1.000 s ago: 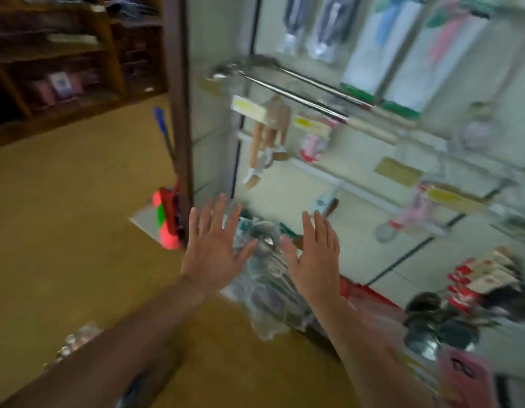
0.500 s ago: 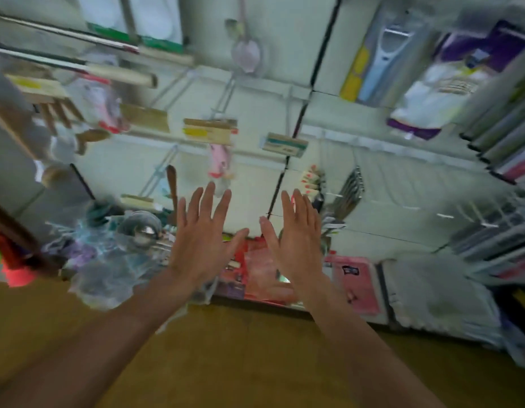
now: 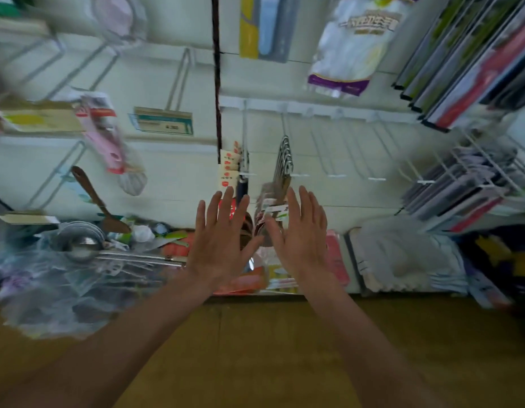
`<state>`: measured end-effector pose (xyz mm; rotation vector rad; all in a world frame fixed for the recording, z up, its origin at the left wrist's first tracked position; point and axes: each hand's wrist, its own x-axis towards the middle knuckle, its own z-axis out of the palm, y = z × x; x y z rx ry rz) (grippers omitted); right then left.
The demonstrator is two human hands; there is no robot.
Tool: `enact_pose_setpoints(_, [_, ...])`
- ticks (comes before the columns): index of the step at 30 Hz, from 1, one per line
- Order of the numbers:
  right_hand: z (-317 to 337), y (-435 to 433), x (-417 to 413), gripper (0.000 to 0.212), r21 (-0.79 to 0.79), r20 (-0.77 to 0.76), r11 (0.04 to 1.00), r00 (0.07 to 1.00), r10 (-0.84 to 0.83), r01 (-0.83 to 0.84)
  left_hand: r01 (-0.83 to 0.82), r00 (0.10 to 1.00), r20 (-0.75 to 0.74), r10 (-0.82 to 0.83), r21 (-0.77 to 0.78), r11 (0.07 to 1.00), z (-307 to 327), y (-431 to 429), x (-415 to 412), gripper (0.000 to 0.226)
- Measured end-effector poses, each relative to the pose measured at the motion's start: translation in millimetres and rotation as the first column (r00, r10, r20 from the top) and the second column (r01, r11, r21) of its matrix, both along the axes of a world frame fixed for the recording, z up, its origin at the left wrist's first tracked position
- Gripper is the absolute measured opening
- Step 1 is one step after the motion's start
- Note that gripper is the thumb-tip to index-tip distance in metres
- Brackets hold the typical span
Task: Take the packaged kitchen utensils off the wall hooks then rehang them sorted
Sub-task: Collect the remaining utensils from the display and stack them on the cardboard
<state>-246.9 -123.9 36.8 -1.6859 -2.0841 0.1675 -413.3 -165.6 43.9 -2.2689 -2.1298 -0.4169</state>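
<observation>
My left hand (image 3: 219, 245) and my right hand (image 3: 301, 237) are raised side by side, palms toward the wall, fingers spread, holding nothing. Just beyond them two wall hooks carry packaged utensils: a stack with red-and-white cards (image 3: 229, 169) and a row of metal-handled utensils (image 3: 284, 160) whose lower ends hang between my hands. Left of these, a pink packaged utensil (image 3: 105, 136) and a brown wooden spoon (image 3: 93, 198) hang on other hooks. A heap of packaged ladles (image 3: 81, 248) in clear bags lies at the wall's foot on the left.
Several bare hooks (image 3: 343, 154) stick out to the right of the metal utensils. A price tag (image 3: 162, 120) hangs on a hook arm. Folded cloths (image 3: 402, 254) lie at the lower right, flat boxed goods (image 3: 467, 54) hang upper right. Wooden floor (image 3: 270, 348) lies below.
The view has swung right along the wall, from the shelf end to the hook panel. Both hands stay raised and open, now in front of the two loaded hooks.
</observation>
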Motion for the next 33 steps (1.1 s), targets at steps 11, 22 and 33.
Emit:
enact_pose_setpoints(11, [-30.0,50.8,24.5,0.068,0.032,-0.038,0.999,0.998,-0.040,0.041,0.089,0.996,-0.032,-0.089,0.005,0.996,-27.4,40.6,43.1,0.076])
enact_pose_setpoints(22, [-37.7,114.7,-8.2,0.046,-0.043,-0.182,0.987,0.970,-0.159,0.154,0.133,0.991,-0.007,-0.132,0.055,0.990,-46.5,62.8,29.8,0.072])
enact_pose_setpoints(33, [-36.3,113.2,-13.3,0.033,-0.077,-0.239,0.978,0.949,-0.205,0.192,0.168,0.985,0.012,-0.170,0.093,0.981,-50.7,52.1,19.8,0.066])
